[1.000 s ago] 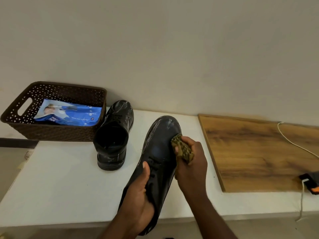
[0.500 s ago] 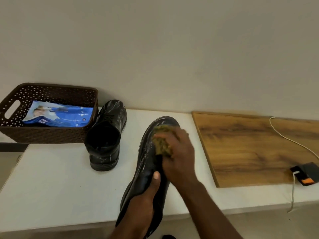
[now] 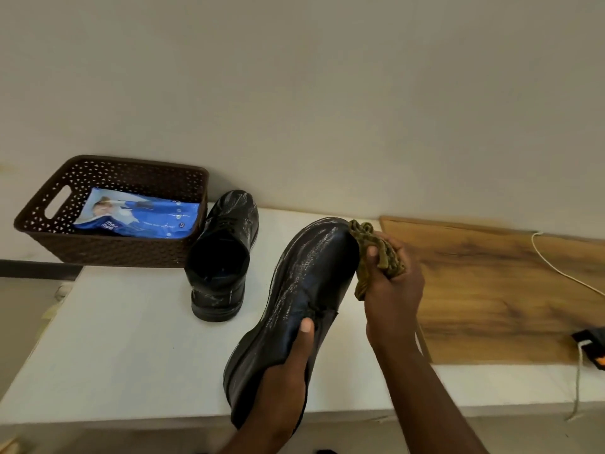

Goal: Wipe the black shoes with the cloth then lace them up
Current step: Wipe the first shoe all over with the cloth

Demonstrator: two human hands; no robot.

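The left hand (image 3: 281, 381) holds one black shoe (image 3: 294, 309) by its heel end, its grip wrapped around the back with the thumb pressed flat on the upper, so the shoe is raised at a slant over the white surface (image 3: 124, 339) with the toe pointing away. The right hand (image 3: 393, 290) has its grip bunched tight on a crumpled olive cloth (image 3: 376, 253), which touches the right side of the toe (the leather there shows pale streaks). The second shoe (image 3: 222, 257) stands upright on the surface to the left, just beside a brown basket (image 3: 108, 250) that holds a blue packet (image 3: 137, 214). To the right lies a wooden board (image 3: 507, 290), with a white cord (image 3: 563, 273) across it.
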